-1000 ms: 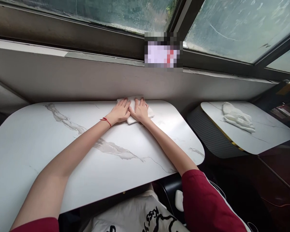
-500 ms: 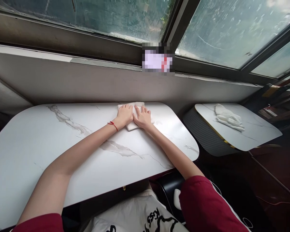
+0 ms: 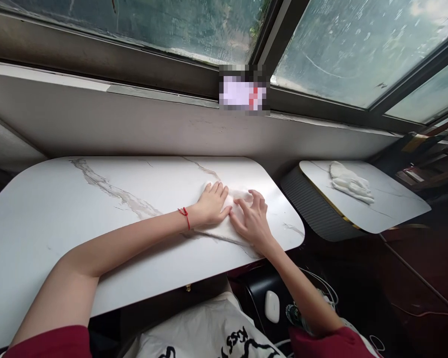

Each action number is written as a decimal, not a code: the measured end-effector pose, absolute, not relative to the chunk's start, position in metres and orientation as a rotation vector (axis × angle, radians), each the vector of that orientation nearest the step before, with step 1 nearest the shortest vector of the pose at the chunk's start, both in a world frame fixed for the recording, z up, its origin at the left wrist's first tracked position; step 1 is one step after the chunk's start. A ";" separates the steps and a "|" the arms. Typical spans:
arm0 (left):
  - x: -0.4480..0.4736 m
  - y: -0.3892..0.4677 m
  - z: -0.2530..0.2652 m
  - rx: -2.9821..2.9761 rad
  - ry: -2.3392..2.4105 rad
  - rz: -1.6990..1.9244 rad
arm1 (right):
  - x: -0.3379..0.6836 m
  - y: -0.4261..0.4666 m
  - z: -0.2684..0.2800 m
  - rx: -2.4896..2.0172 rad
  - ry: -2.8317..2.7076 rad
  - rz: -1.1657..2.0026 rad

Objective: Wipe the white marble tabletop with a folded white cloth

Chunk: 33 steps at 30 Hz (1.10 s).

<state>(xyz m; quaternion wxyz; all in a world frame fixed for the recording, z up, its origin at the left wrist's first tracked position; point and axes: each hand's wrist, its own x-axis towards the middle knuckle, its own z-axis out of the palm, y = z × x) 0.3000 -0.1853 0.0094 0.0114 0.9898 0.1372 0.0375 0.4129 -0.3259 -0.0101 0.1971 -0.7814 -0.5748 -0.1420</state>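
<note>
A white cloth [image 3: 226, 229] lies spread on the white marble-patterned table [image 3: 134, 263], toward its right end. My left hand [image 3: 212, 203], with a red string bracelet [image 3: 185, 217] at the wrist, rests flat on the cloth, palm down and fingers stretched out. On the cloth's right part is my right hand [image 3: 253, 216], its fingers apart and bent. The thumbs of both hands nearly meet over the cloth. Part of the cloth is hidden beneath my hands.
A second marble-patterned table [image 3: 392, 199] stands to the right, with white gloves or a bunched cloth [image 3: 351, 184] on it. Behind the tables run a wall and windows [image 3: 324, 54]. Below the front edge, a white case [image 3: 272, 307] sits on a black surface near cables.
Both hands and the cloth have moved from the table's back edge toward me and to the right. My right hand's fingers are now more spread and bent.
</note>
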 end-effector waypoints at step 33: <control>0.158 -0.171 0.009 2.778 0.549 0.102 | 0.385 -0.279 0.004 -1.822 -2.376 0.343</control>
